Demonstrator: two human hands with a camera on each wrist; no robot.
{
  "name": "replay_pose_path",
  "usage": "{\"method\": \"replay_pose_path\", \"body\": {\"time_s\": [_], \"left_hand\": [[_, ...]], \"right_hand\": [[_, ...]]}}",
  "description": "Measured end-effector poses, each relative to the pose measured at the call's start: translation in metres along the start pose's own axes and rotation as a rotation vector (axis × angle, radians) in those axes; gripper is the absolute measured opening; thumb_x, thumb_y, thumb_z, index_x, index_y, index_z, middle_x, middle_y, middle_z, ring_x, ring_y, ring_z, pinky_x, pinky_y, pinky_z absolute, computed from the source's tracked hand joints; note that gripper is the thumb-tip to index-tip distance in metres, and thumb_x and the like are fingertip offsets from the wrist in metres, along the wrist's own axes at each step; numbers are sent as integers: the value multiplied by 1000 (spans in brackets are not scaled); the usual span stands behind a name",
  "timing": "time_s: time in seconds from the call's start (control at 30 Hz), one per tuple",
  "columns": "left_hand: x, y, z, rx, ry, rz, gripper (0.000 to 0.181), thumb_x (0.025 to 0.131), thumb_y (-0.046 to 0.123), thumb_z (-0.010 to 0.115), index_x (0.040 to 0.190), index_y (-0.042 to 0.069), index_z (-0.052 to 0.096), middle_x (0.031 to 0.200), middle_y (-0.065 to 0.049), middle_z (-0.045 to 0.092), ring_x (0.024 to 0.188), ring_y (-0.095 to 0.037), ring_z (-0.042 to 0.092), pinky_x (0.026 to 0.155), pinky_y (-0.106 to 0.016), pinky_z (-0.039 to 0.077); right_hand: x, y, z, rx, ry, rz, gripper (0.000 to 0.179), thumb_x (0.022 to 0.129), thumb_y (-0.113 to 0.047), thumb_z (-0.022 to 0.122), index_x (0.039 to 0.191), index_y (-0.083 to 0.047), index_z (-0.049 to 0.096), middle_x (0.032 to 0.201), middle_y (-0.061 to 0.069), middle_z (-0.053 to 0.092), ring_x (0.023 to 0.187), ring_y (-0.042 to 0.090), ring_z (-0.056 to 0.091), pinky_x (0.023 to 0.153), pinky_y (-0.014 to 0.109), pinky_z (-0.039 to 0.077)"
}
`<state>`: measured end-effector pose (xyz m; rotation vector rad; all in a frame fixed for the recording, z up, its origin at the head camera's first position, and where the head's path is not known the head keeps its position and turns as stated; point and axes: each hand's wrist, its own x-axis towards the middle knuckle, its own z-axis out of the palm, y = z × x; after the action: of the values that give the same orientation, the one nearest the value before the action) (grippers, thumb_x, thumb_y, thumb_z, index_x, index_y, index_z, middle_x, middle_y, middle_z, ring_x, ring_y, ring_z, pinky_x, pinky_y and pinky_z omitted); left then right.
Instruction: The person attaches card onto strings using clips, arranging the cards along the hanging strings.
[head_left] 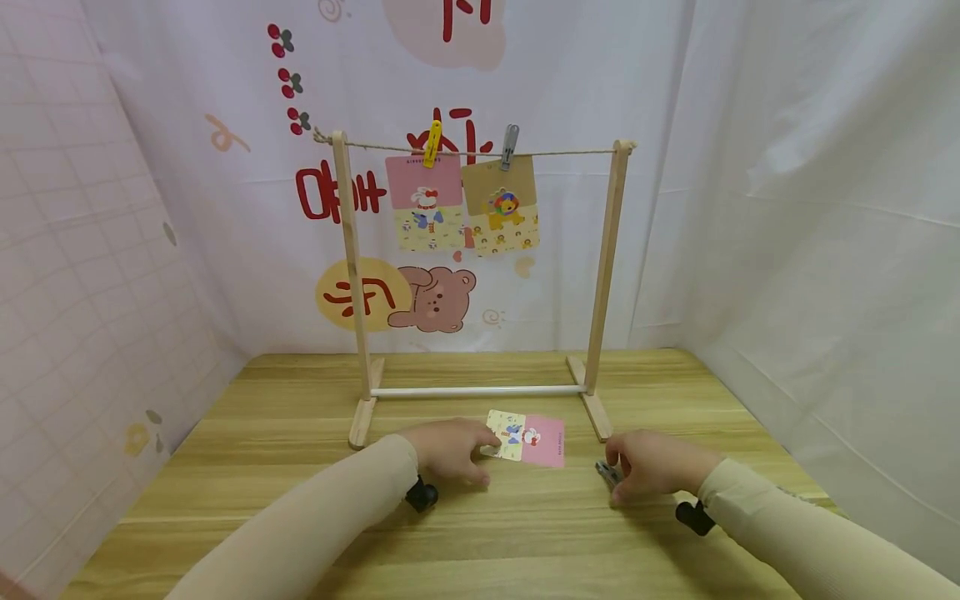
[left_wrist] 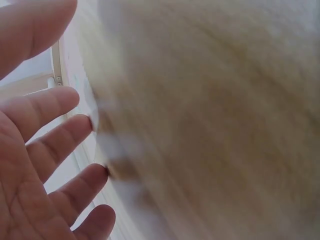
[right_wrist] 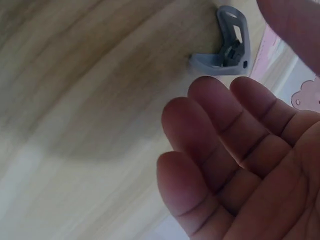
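Observation:
A pink and yellow card [head_left: 542, 440] with a white rabbit picture lies flat on the table. My left hand [head_left: 453, 450] is at its left end, thumb apart from the fingers [left_wrist: 55, 150]; the fingertips appear to touch the card or the table there. Right of the card, a grey clothespin [head_left: 604, 473] rests on the table. My right hand [head_left: 660, 462] is beside this clothespin, thumb and fingers spread around it. In the right wrist view the clothespin [right_wrist: 237, 45] sits between thumb and fingers without being pinched.
Behind stands a wooden frame [head_left: 606, 267] with a string [head_left: 570, 153] across its top. A yellow clothespin [head_left: 432, 143] holds a pink card [head_left: 425, 183] on it, and another grey clothespin [head_left: 509, 148] holds a brown lion card [head_left: 495, 179]. A white bar [head_left: 480, 391] joins the posts.

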<state>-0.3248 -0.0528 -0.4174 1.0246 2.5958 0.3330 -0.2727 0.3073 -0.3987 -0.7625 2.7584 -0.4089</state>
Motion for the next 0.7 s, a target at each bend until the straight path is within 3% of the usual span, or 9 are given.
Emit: {"method": "replay_pose_path", "body": {"time_s": [0.2, 0.4, 0.53, 0.7], "left_hand": [[-3, -3, -1, 50, 14, -40, 59, 92, 49, 78, 144, 24, 65, 137, 6, 62, 125, -13, 59, 112, -35, 48], [0, -10, 0, 26, 88, -22, 34, 94, 39, 77, 121, 19, 76, 121, 5, 66, 107, -10, 61, 102, -32, 51], [5, -17, 1, 13, 137, -18, 21, 94, 35, 78, 107, 18, 75, 114, 8, 65, 100, -9, 61, 97, -32, 53], [7, -21, -1, -8, 120, -93, 28, 95, 36, 79, 114, 18, 68, 110, 8, 66, 96, -11, 61, 92, -33, 52]], "right_hand": [[0, -1, 2, -32, 7, -1, 35, 78, -24, 90, 99, -15, 65, 76, -9, 58, 66, 3, 50, 62, 26, 44], [2, 0, 3, -44, 13, -19, 27, 82, -21, 88, 101, -15, 69, 79, -8, 58, 68, 4, 49, 62, 26, 43], [4, 3, 3, -61, 27, -29, 24, 84, -21, 87, 101, -16, 70, 78, -9, 58, 68, 4, 49, 62, 26, 43], [5, 3, 2, -75, 43, -26, 23, 85, -22, 87, 101, -15, 72, 78, -8, 58, 68, 4, 49, 62, 26, 43]]}}
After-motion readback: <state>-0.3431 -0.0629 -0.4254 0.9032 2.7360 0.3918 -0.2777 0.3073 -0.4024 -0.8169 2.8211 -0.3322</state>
